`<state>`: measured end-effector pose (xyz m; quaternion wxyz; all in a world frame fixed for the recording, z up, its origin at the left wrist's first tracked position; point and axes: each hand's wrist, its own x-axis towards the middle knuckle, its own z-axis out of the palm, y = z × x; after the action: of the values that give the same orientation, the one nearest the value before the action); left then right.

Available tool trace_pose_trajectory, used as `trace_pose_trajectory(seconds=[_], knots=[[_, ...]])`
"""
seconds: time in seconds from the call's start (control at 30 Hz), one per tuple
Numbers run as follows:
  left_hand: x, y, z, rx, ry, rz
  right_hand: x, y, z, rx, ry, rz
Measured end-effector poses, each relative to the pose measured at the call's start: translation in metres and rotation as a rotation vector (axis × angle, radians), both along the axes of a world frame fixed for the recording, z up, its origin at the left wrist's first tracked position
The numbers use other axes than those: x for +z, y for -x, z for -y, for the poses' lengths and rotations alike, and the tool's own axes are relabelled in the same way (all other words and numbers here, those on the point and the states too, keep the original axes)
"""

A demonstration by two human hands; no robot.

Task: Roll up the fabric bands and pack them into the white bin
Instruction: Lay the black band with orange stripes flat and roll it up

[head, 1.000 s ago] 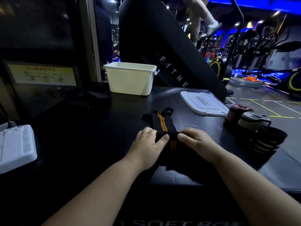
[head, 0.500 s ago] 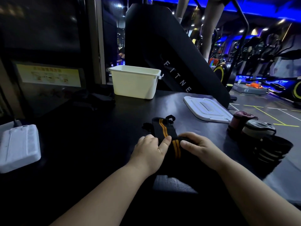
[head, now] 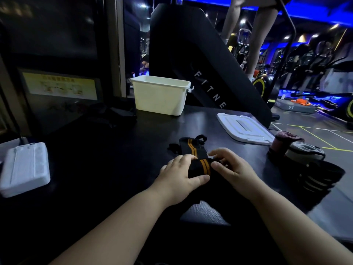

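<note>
While the black, orange-striped band is lying partly rolled on the dark table, the left hand and right hand are gripping its rolled end, fingers curling round it from either side. The white bin is standing well apart at the far edge; other rolled bands are sitting at right.

Gym: exercise bikes, blue-lit machines.
</note>
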<state>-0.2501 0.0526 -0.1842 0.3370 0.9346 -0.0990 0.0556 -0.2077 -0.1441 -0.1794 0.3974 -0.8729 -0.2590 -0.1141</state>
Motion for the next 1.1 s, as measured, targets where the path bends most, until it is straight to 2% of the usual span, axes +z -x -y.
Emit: trace_pose_trajectory(seconds=[0.23, 0.4, 0.5, 0.67, 0.8, 0.93, 1.1], knots=[[0.004, -0.001, 0.0, 0.034, 0.044, -0.057, 0.004, 0.003, 0.003, 0.075, -0.03, -0.078], [0.001, -0.004, 0.001, 0.066, 0.036, -0.061, 0.004, -0.001, 0.017, 0.191, -0.088, -0.307], [0.0, -0.004, 0.001, 0.055, 0.051, -0.031, 0.002, -0.004, 0.02, 0.209, -0.131, -0.379], [-0.002, -0.003, -0.009, -0.041, 0.3, -0.03, 0.003, -0.003, 0.017, 0.141, -0.134, -0.319], [-0.002, -0.002, -0.014, -0.089, 0.237, -0.037, 0.001, -0.002, 0.015, 0.109, -0.11, -0.295], [-0.001, -0.003, -0.012, -0.063, 0.288, -0.027, 0.001, -0.001, 0.016, 0.136, -0.105, -0.235], [-0.002, -0.005, -0.01, -0.043, 0.342, -0.083, -0.001, -0.003, 0.018, 0.217, -0.092, -0.274]])
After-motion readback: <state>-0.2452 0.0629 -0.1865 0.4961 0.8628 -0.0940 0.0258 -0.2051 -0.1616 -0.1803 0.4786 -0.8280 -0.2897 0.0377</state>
